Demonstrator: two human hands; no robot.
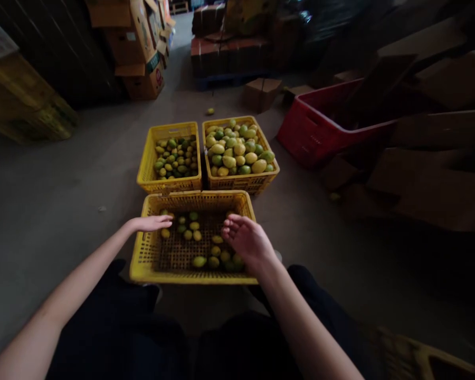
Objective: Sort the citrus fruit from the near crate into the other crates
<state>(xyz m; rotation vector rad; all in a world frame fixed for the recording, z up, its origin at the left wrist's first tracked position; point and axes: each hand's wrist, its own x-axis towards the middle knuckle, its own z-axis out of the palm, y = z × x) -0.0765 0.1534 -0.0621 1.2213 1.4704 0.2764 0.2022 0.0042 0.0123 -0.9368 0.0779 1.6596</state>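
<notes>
1. Yellow slotted-plastic crate [136,258], near: both bare hands over it. Left hand [153,223] at its left side, flat, fingers extended, nothing seen in it. Contact with fruit below: can't tell.
2. Right hand [247,240] over the right side, palm turned left, fingers loosely curled, no fruit visible in it.
3. Small oval green-to-yellow fruit [188,235] on the crate's lattice base, two loose groups: far left of centre, near right. Right hand hides part of the second.
4. Status, my read: bulk sits in the far pair of crates; the near crate's thin scatter looks like the part left. Filling or emptying: can't tell.
5. Far-left yellow plastic crate [144,158]: smallish rounded fruit, below the rim. Far-right yellow plastic crate [241,182]: larger, smooth, paler ovals, heaped about rim height.
6. One yellow-green fruit [210,111] loose on the dull grey floor [103,174], beyond both.
7. Right: red rigid-plastic crate [306,126]. Far: boxy brown cardboard carton [261,94]. Far left: stacked brown cartons [132,45], flaps open.
</notes>
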